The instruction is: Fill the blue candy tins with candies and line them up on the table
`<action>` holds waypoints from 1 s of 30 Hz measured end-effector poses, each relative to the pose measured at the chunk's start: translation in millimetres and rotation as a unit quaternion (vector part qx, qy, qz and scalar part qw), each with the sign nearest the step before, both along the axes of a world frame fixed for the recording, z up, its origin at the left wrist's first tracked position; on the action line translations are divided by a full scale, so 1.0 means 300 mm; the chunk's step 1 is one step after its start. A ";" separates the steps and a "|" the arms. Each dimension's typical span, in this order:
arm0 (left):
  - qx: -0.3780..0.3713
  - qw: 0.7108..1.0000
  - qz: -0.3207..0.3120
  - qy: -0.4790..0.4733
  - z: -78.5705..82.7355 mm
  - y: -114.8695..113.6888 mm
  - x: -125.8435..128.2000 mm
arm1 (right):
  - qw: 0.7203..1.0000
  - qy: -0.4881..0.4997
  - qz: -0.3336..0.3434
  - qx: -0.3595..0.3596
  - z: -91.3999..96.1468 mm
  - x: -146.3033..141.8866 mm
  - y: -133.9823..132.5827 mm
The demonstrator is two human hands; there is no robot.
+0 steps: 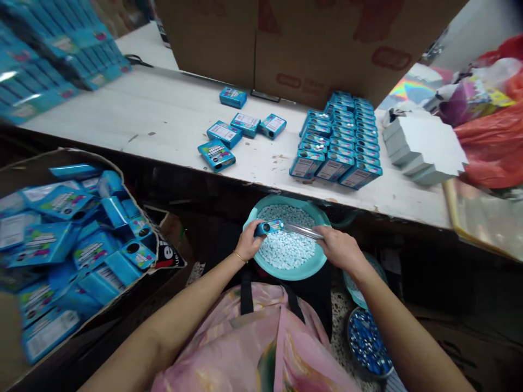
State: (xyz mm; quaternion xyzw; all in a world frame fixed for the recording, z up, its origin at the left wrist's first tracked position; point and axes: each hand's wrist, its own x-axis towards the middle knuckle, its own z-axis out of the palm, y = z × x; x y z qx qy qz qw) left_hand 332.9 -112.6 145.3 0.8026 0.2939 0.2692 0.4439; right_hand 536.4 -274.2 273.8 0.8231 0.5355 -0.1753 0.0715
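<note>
My left hand is closed around a small blue printed box over the left part of a turquoise bowl. Small pale blue pieces, like pellets or candies, fill that bowl. At the bowl's right side, my right hand grips a clear, see-through tube or scoop. Its far end meets the box's near end, where a few pale pieces show. Whether the tube reaches inside the box I cannot tell.
Blue boxes stand in rows on the white table, with several loose ones left of them. A carton of blue boxes is at left. White flat cards lie right. A container of shiny blue pieces sits below.
</note>
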 end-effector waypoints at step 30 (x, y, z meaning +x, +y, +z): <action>0.004 1.000 0.014 0.019 0.027 0.007 0.020 | 0.962 0.249 -0.008 0.110 0.001 -0.031 0.031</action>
